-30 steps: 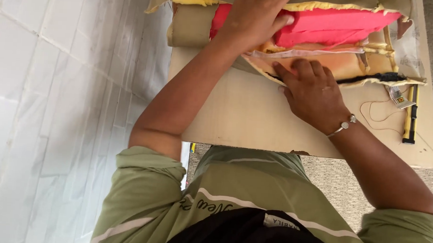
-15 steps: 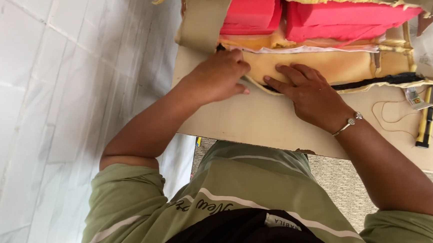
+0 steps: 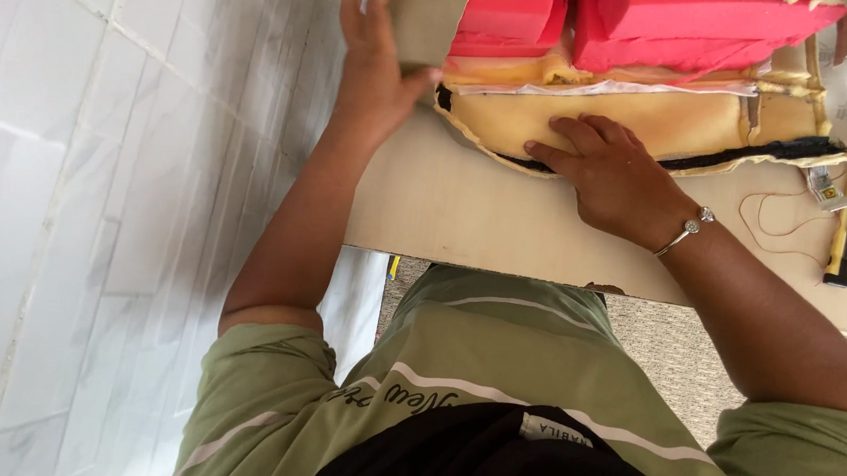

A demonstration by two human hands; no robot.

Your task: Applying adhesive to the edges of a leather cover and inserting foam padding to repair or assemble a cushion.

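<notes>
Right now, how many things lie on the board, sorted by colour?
Red foam blocks: 2, left and right
Yellow foam cushion: 1
Tan fabric piece, in the left hand's grip: 1
Yellow-and-black tool: 1
Total: 5

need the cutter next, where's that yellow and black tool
In the head view the yellow and black tool lies at the table's far right edge, beside a loop of thin cord, right of the right hand.

Yellow foam cushion (image 3: pixel 646 124) flat on board, tan fabric flap (image 3: pixel 427 18) lifted, perhaps folded
</notes>
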